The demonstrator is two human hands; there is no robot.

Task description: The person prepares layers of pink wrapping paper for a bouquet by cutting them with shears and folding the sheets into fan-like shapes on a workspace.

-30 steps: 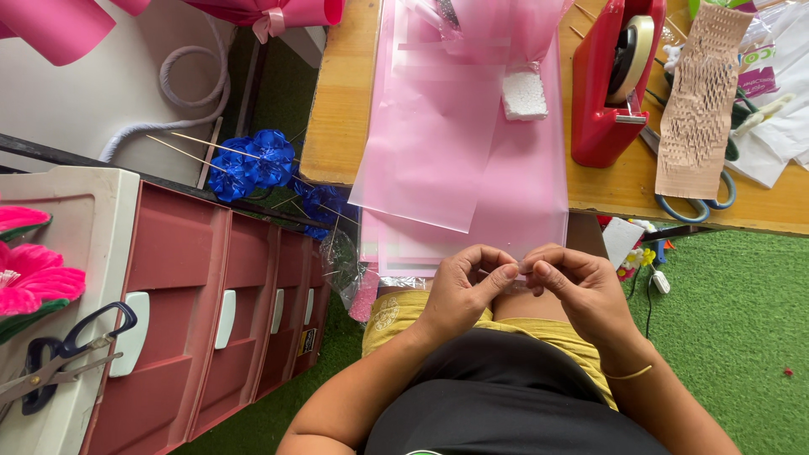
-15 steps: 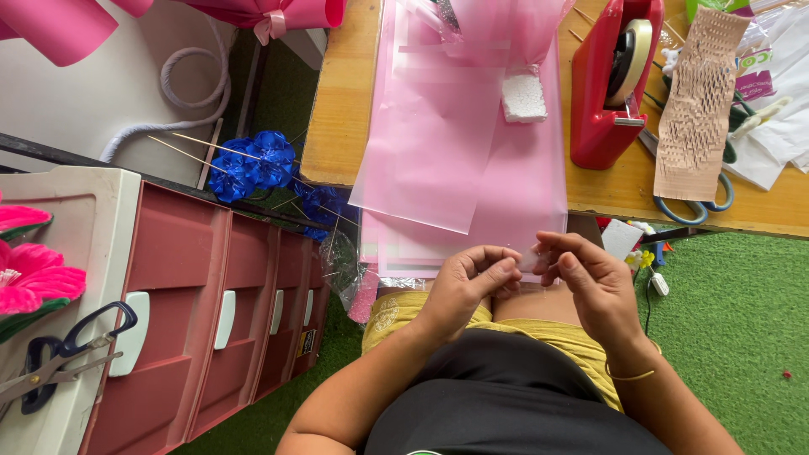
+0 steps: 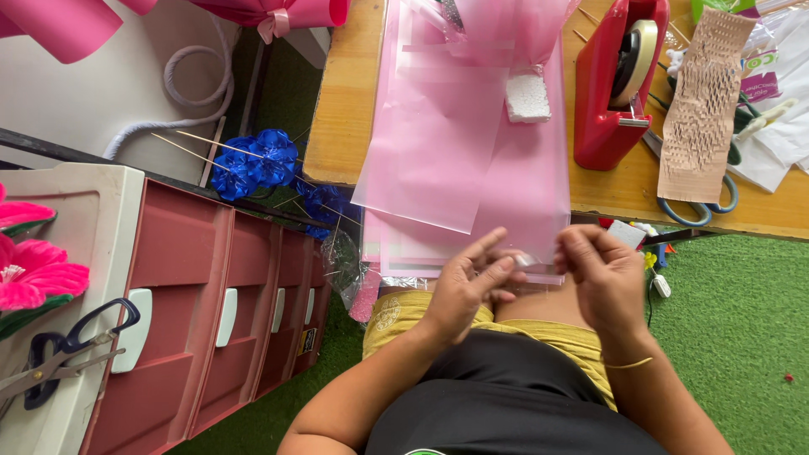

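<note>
Head view, looking down over the lap of a seated person. The left hand [image 3: 466,291] and the right hand [image 3: 605,278] meet at the near edge of a stack of pink cellophane sheets [image 3: 472,152] that hangs over the front of a wooden table [image 3: 345,109]. The left hand's thumb and fingers close in a pinch on a small clear strip of tape [image 3: 524,259] at the sheets' lower edge, the forefinger stretched out along the sheet. The right hand's fingers are curled inward at the same edge, just beside the tape; whether they grip it cannot be told. The two hands lie near each other but apart. On the sheets rests a small white foam block [image 3: 528,97]. To the right stands a red tape dispenser [image 3: 615,84], with a strip of brown honeycomb paper [image 3: 701,109] beside it, which partly covers blue-handled scissors [image 3: 695,206]. At left, below the table, blue foil flowers on sticks [image 3: 253,160] lie behind a dark red plastic drawer unit [image 3: 211,312]; its pale top [image 3: 76,244] bears black-handled scissors [image 3: 50,354] and a bright pink artificial flower [image 3: 29,270]. Green artificial turf [image 3: 733,329] covers the floor.
</note>
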